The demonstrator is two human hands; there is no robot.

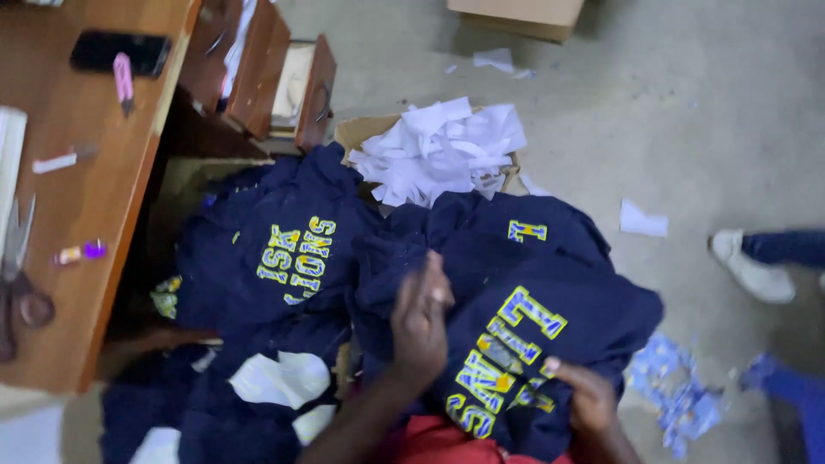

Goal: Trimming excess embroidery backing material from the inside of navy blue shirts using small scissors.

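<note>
Both hands sit at the bottom centre of the frame, over a navy shirt (pixel 550 344) with yellow lettering. Left hand (pixel 421 322) is raised with its fingers held loosely together, its edge turned to the camera, touching the dark cloth just left of the lettering; whether it grips the cloth I cannot tell. Right hand (pixel 589 395) lies lower right of it, fingers curled and pinching the shirt's lower edge beside the letters. That shirt rests on top of a heap, right of centre.

Going left to right: a wooden desk (pixel 94 206) fills the upper left of the frame, carrying scissors (pixel 17 283) at its left edge, a dark phone (pixel 120 50) near the top and a pink cutter (pixel 123 82) just below it. Open drawers (pixel 275 77) stand right of the desk. Below them lies another navy shirt (pixel 275 249) with yellow letters, part of the same heap. Behind the heap, at upper centre, a cardboard box (pixel 357 131) holds crumpled white paper (pixel 443 150). At the right edge, on the grey floor (pixel 687 129), is someone's white shoe (pixel 756 266).
</note>
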